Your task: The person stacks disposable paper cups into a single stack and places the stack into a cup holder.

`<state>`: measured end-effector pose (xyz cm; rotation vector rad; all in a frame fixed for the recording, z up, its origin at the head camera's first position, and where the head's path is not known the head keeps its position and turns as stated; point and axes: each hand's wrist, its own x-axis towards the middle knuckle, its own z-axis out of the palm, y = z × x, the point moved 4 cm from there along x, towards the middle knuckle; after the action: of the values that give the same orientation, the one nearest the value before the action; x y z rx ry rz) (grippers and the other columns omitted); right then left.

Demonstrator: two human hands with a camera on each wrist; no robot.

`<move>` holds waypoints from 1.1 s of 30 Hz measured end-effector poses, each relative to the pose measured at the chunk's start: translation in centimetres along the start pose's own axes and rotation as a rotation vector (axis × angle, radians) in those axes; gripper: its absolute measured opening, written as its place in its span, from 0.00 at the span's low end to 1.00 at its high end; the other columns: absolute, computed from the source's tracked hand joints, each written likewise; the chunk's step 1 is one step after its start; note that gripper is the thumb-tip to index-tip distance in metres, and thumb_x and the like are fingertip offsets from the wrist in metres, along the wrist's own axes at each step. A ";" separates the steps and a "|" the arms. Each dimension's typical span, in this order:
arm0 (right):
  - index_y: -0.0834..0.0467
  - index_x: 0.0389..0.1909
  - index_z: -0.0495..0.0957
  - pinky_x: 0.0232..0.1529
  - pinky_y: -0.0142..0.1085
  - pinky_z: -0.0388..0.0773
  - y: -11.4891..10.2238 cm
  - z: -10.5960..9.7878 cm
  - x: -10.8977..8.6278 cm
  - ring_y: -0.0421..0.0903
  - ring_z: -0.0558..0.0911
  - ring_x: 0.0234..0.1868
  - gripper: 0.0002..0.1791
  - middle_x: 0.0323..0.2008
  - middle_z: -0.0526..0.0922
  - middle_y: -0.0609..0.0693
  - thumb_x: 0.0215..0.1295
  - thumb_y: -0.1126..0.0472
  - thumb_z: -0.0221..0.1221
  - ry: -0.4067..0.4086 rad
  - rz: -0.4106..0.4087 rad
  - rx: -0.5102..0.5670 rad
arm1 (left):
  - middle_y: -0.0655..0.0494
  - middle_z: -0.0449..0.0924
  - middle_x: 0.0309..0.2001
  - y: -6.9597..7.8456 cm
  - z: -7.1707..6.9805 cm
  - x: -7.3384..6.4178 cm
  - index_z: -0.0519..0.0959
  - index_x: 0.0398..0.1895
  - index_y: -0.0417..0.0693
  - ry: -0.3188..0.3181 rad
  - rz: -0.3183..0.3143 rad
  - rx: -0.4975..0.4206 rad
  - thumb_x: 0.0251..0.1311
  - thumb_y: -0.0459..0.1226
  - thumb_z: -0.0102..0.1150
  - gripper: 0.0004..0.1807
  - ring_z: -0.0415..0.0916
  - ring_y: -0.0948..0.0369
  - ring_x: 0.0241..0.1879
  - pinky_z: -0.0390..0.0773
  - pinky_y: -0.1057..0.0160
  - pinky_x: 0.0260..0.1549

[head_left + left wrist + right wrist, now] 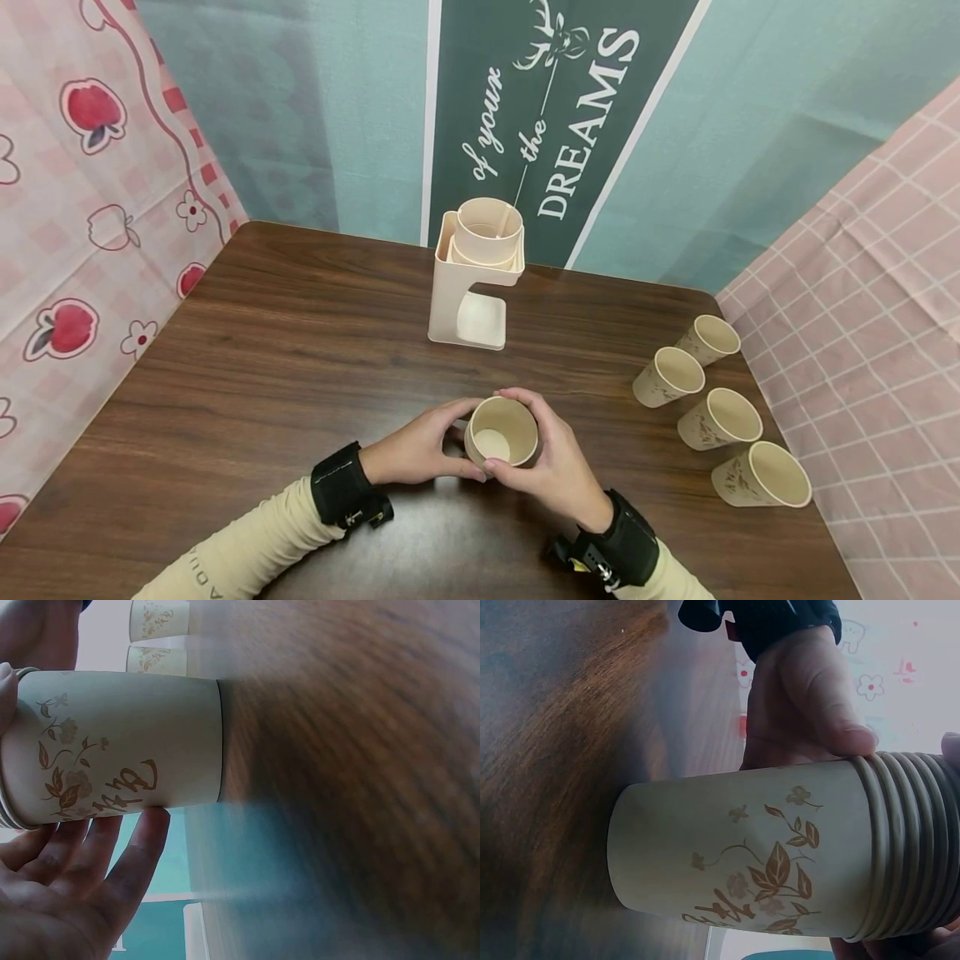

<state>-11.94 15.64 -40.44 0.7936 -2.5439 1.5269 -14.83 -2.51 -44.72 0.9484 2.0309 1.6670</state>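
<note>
A nested stack of beige paper cups (pixel 517 427) stands upright, close over or on the brown table, mouth upward. Brown flowers and lettering decorate its outside, and several rolled rims show in the right wrist view. My left hand (pixel 412 447) grips the stack from the left, thumb at the near side; its thumb (pixel 851 739) lies against the lowest rim. From the right, my right hand (pixel 561 467) holds the stack by the upper rims, thumb in front and fingers behind. Part of the left fingers is hidden behind the cups.
Several single paper cups (pixel 720 419) stand upright along the table's right side. Near the back edge is a pale plastic stand (pixel 447 304) with a round open cylinder (pixel 480 243) on top and a square base below. Printed cloths hang around the table (pixel 300 350).
</note>
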 end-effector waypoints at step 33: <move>0.52 0.72 0.68 0.61 0.35 0.73 0.1 -0.1 -0.2 0.46 0.77 0.59 0.45 0.61 0.77 0.48 0.52 0.58 0.77 -0.017 -0.031 -0.063 | 0.47 0.73 0.66 0.3 0.0 -0.1 0.65 0.73 0.39 -0.001 0.030 0.039 0.55 0.37 0.78 0.44 0.73 0.54 0.62 0.80 0.62 0.57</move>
<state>-11.80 15.81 -40.54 0.8380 -2.5646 1.4294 -14.68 -2.54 -44.48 0.9967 2.0654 1.6472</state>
